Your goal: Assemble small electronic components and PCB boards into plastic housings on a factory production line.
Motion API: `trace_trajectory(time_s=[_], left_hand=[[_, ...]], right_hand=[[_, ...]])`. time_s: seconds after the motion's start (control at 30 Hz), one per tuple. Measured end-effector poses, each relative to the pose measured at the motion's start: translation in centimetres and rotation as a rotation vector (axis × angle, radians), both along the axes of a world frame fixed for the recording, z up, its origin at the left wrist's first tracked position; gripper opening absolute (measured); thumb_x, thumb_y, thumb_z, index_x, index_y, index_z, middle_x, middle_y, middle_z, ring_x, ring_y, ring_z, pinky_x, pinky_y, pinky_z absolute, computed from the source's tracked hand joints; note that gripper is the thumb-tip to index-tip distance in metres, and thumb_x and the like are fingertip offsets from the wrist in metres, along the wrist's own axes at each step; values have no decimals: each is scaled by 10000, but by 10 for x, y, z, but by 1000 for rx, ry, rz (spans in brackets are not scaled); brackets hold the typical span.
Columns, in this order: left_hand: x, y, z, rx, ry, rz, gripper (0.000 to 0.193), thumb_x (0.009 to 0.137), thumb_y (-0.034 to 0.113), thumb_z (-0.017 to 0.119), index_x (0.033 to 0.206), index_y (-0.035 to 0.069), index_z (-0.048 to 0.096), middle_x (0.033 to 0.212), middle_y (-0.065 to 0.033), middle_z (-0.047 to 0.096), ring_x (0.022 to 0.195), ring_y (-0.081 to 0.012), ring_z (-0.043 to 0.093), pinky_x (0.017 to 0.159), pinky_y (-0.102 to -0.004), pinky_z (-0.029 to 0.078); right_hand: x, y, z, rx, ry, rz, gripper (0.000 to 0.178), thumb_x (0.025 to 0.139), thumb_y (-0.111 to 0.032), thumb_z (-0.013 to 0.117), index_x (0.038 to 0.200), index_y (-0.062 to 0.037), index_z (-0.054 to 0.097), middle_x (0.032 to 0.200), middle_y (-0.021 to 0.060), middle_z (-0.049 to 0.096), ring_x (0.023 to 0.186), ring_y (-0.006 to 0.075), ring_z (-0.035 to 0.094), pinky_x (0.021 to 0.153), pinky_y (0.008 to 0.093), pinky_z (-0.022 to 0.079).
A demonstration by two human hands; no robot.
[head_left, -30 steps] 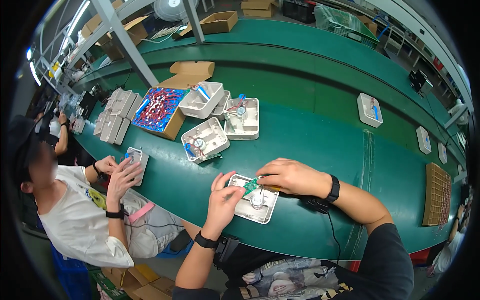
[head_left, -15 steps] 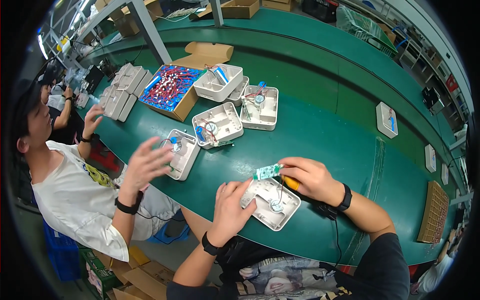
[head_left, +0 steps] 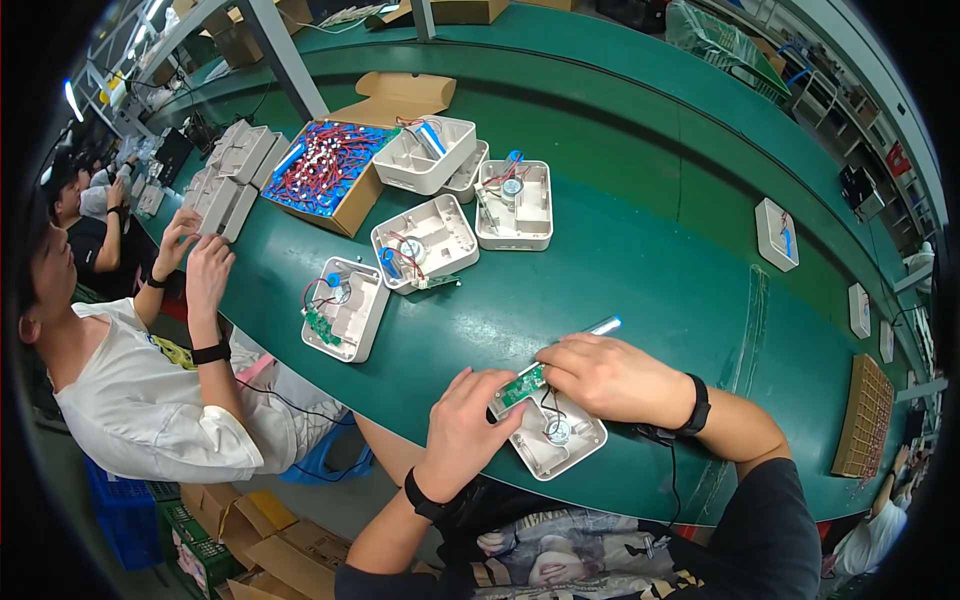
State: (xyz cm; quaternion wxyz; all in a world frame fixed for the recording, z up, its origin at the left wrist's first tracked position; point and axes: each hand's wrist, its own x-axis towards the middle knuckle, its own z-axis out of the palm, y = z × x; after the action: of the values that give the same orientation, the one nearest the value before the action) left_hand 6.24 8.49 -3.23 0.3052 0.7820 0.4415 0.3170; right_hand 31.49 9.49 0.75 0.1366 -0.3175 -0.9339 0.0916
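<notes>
A white plastic housing lies on the green bench in front of me, its open side up. Inside it is a round speaker with thin dark wires. Across the housing's far left corner lies a green circuit board. My left hand grips the housing's left side, fingertips at the board's edge. Curled over the far right rim, my right hand has its fingertips on the board's right end. Past its knuckles sticks out a slim white rod with a blue end; how it is held is hidden.
Several similar housings with wires stand ahead, near an open carton of blue, red-wired parts. A co-worker sits at my left, hands by stacked housings. A divided cardboard tray lies far right.
The board has flipped from its pale side to its green side and lowered into the housing. The yellow item in my right hand is out of sight. The co-worker's hands have moved away to the stack.
</notes>
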Motion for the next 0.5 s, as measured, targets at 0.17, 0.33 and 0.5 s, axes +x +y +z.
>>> trace_trajectory(time_s=[0.17, 0.33, 0.5], left_hand=[[-2, 1, -4, 108, 12, -28, 289, 819, 68, 886, 1073, 39, 750, 1086, -105, 785, 902, -292, 765, 749, -371, 626], [-2, 0, -6, 196, 50, -36, 163, 830, 78, 879, 955, 44, 780, 1108, -105, 787, 890, -279, 770, 728, -373, 634], [-1, -4, -3, 232, 123, -24, 102, 841, 97, 872, 892, 44, 801, 1131, -105, 789, 919, -283, 780, 757, -376, 646]], right_hand=[[-8, 0, -3, 81, -26, 33, 227, 841, -104, 701, 1001, 57, 695, 1255, 182, 693, 1201, 333, 691, 1003, 433, 592], [-11, -1, -1, 2, -32, -4, 205, 843, -100, 702, 977, 55, 701, 1236, 167, 685, 1169, 317, 693, 974, 430, 597], [-13, 2, 0, -24, -25, -41, 127, 814, -92, 698, 889, 10, 706, 1064, 102, 624, 986, 272, 652, 889, 397, 586]])
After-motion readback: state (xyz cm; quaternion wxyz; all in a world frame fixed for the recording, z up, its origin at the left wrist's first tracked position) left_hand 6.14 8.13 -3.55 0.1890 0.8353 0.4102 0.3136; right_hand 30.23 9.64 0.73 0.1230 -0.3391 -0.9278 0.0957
